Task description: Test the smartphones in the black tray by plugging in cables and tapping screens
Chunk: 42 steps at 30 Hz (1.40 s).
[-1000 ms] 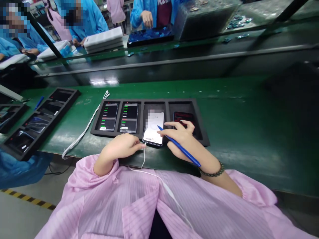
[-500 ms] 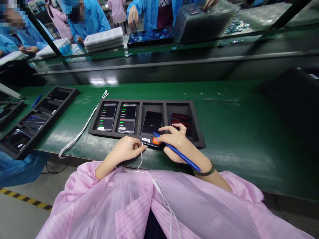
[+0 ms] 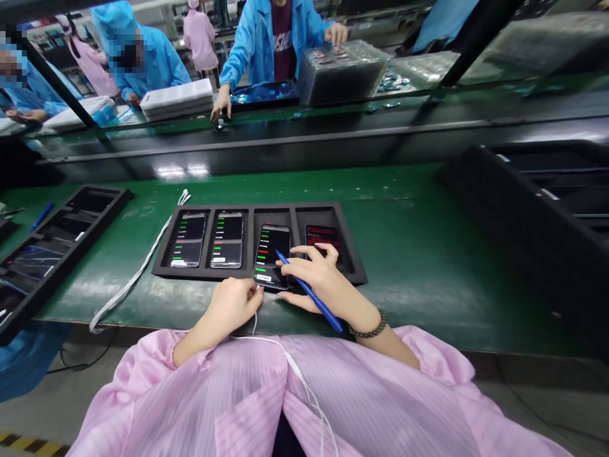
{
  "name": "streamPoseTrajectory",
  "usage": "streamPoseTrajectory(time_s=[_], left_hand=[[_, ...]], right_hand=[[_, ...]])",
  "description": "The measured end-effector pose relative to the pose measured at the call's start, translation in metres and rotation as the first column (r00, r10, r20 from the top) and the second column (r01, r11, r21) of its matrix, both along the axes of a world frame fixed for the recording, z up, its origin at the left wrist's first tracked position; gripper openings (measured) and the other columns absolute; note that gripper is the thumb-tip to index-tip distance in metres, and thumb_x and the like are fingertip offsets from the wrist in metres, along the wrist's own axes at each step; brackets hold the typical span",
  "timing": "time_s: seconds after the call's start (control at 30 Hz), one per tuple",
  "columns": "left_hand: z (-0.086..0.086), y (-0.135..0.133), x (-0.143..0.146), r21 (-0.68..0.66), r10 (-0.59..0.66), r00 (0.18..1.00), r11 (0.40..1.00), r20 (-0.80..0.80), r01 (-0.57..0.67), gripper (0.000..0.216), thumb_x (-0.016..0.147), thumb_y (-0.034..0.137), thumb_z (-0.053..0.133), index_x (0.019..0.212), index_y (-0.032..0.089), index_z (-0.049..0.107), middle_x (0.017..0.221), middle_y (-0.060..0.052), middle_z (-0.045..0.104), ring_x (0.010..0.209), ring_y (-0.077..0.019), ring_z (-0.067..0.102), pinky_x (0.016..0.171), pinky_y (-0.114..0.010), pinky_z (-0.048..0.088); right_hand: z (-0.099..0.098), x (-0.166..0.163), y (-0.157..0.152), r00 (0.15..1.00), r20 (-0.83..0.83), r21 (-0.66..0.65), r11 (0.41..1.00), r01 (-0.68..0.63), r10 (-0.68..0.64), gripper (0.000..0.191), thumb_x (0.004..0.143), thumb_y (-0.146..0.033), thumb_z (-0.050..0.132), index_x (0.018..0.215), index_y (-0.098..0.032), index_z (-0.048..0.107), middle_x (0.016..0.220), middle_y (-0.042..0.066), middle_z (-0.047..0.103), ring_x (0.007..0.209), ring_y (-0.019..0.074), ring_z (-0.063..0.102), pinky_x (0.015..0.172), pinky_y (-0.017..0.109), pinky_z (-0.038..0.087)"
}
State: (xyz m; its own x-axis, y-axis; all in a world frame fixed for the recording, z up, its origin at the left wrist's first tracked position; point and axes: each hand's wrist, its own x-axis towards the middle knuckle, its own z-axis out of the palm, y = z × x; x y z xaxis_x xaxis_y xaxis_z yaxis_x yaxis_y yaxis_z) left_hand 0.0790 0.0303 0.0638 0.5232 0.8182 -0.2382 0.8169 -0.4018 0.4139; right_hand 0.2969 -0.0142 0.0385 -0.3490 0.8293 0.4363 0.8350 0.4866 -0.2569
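A smartphone (image 3: 272, 254) with lines of green, white and red text tilts out of the third slot of a black foam tray (image 3: 228, 275). My left hand (image 3: 236, 301) pinches the plug end of a thin white cable (image 3: 255, 325) at the phone's lower edge. Over the phone's lower right side, my right hand (image 3: 323, 279) holds a blue pen (image 3: 314, 298), its tip over the screen. Two phones, the far left one (image 3: 189, 239) and its neighbour (image 3: 227, 240), show similar text. Partly behind my right hand, a phone (image 3: 321, 236) shows red text on black.
Bundled white cables (image 3: 133, 276) lie left of the tray. Another foam tray of phones (image 3: 66, 247) stands farther left, near a blue pen (image 3: 42, 216). Dark stacked trays (image 3: 523, 254) rise at right. Co-workers in blue work beyond the raised ledge (image 3: 285, 136).
The held phone's screen has gone from nearly black with an orange box to lines of coloured text. My camera view has shifted right. A co-worker's hand has reached down to the ledge.
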Motion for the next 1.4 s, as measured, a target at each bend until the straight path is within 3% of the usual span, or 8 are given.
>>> streamPoseTrajectory(time_s=[0.17,0.27,0.43,0.67,0.87,1.07,1.2,1.4], left_hand=[[-0.006,-0.002,-0.002,-0.012,0.015,1.000,1.000,-0.011,-0.015,0.037,0.098,0.028,0.047,0.066,0.018,0.063,0.066,-0.006,0.067,0.067,-0.0201,0.064,0.062,-0.029,0.031],[-0.013,-0.003,-0.006,-0.224,0.061,0.985,0.974,0.162,-0.024,0.038,0.099,0.031,0.043,0.067,0.018,0.060,0.061,-0.003,0.063,0.061,-0.0165,0.059,0.063,-0.028,0.036],[-0.023,-0.005,-0.010,-0.592,0.190,0.888,0.798,0.419,0.109,0.039,0.100,0.045,0.041,0.075,0.018,0.056,0.055,0.004,0.055,0.042,-0.0094,0.041,0.051,-0.023,0.036],[-0.016,-0.003,0.000,-0.649,0.072,0.896,0.716,0.438,0.259,0.028,0.102,0.037,0.043,0.086,0.018,0.054,0.063,0.003,0.060,0.045,-0.0076,0.043,0.047,-0.020,0.035],[-0.014,-0.008,0.030,-0.795,0.120,0.897,0.523,0.425,0.307,0.022,0.106,0.024,0.037,0.087,0.018,0.047,0.066,0.003,0.065,0.039,-0.0059,0.044,0.045,-0.020,0.034],[-0.026,-0.017,0.064,-0.871,0.174,0.912,0.405,0.370,0.276,0.024,0.107,0.016,0.033,0.087,0.018,0.045,0.056,0.006,0.062,0.032,-0.0047,0.043,0.040,-0.018,0.030],[-0.035,-0.018,0.073,-0.879,0.231,0.887,0.370,0.400,0.301,0.024,0.107,0.015,0.031,0.086,0.019,0.043,0.056,0.005,0.064,0.031,-0.0049,0.046,0.039,-0.016,0.032],[-0.036,-0.016,0.076,-0.879,0.269,0.869,0.365,0.414,0.306,0.026,0.108,0.015,0.030,0.085,0.019,0.041,0.056,0.004,0.065,0.031,-0.0055,0.048,0.038,-0.015,0.033]], right_hand=[[-0.004,0.000,0.004,0.999,0.029,0.031,0.999,0.037,-0.038,0.023,0.086,-0.041,0.075,0.101,-0.027,0.065,0.112,0.002,0.076,0.120,0.0302,0.057,0.101,0.049,0.020],[-0.007,-0.001,0.005,0.997,0.032,0.082,0.994,0.070,-0.073,0.020,0.086,-0.039,0.074,0.100,-0.026,0.065,0.110,0.002,0.077,0.119,0.0313,0.056,0.101,0.050,0.021],[-0.009,-0.006,0.008,0.973,0.034,0.162,0.962,0.219,-0.227,0.009,0.090,-0.030,0.069,0.097,-0.025,0.067,0.106,0.003,0.077,0.118,0.0330,0.056,0.102,0.051,0.019],[-0.004,-0.011,0.010,0.940,0.001,0.220,0.917,0.333,-0.342,0.007,0.094,-0.030,0.065,0.099,-0.025,0.067,0.102,0.004,0.076,0.118,0.0331,0.054,0.101,0.053,0.020],[0.014,0.055,0.031,0.921,-0.197,0.143,0.919,0.367,-0.337,0.029,0.092,-0.054,0.063,0.101,-0.027,0.067,0.107,0.007,0.073,0.104,0.0321,0.064,0.098,0.054,0.036],[-0.021,0.119,0.073,0.882,-0.377,-0.102,0.959,0.266,-0.284,0.028,0.092,-0.056,0.054,0.094,-0.029,0.062,0.097,0.005,0.075,0.089,0.0269,0.069,0.082,0.042,0.053],[-0.046,0.123,0.081,0.899,-0.320,-0.100,0.954,0.283,-0.300,0.026,0.092,-0.053,0.051,0.092,-0.029,0.060,0.095,0.005,0.075,0.086,0.0272,0.068,0.091,0.047,0.051],[-0.055,0.121,0.078,0.918,-0.250,-0.120,0.950,0.287,-0.309,0.025,0.096,-0.047,0.044,0.095,-0.027,0.059,0.101,0.007,0.075,0.096,0.0287,0.067,0.102,0.053,0.042]])
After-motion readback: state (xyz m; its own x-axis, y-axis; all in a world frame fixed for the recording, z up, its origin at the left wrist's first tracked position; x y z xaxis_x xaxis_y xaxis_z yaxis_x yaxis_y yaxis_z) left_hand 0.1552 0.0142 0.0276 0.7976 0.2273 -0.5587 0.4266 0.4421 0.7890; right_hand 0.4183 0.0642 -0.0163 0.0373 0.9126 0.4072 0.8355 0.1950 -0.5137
